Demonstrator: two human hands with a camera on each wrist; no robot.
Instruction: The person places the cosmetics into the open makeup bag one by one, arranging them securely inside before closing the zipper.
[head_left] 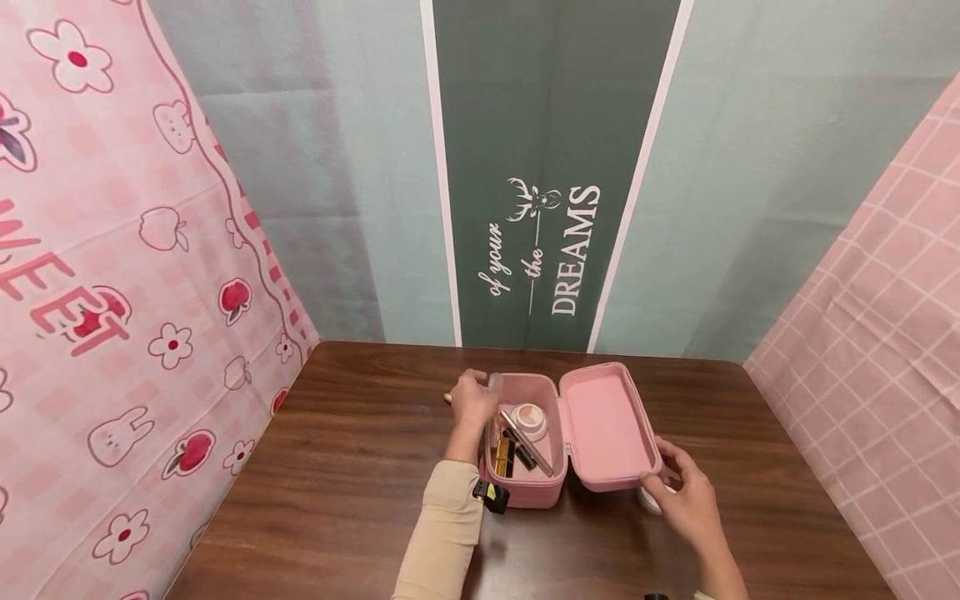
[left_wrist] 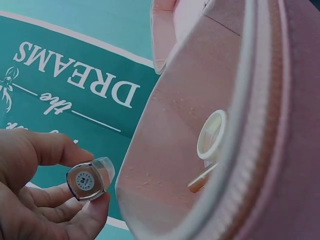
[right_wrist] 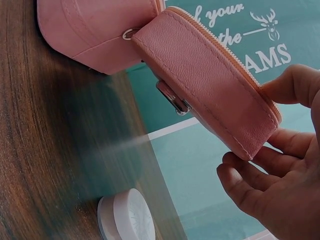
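Note:
My left hand (head_left: 474, 402) pinches a small clear tube (left_wrist: 86, 181) with a "04" label on its end, beside the left rim of an open pink cosmetic case (head_left: 543, 493). Inside the case lie a round three-shade compact (head_left: 531, 419), a slim metallic pen (head_left: 527, 442), a gold-and-black item (head_left: 502, 459) and a short dark tube (head_left: 527, 457). The case's lid (head_left: 609, 425) is folded out to the right. My right hand (head_left: 688, 500) grips the lid's near right corner, thumb on the zipper edge and fingers beneath, as the right wrist view shows.
A round jar with a white cap (right_wrist: 134, 217) stands on the wooden table (head_left: 337, 500) below the lid, partly behind my right hand in the head view. A small gold tip (head_left: 447, 398) shows left of my left hand. Printed cloths (head_left: 375, 167) hang around the table.

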